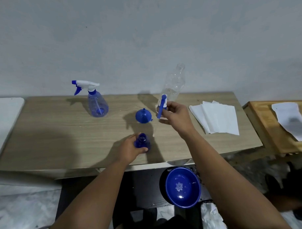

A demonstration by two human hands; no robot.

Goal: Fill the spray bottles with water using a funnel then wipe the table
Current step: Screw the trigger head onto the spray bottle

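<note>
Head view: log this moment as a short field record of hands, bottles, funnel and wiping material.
left hand: grips open blue spray bottle on the table
right hand: holds removed trigger sprayer
second spray bottle: upright, capped, far left
funnel: inverted on table, unused
clear plastic bottle: behind right hand
paper towels: stacked at right
blue basin: below table edge

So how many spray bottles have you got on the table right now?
2. One spray bottle stands at the back left with its trigger head on. The other bottle is near the front edge, open, held by the left hand. None seems hidden.
</note>
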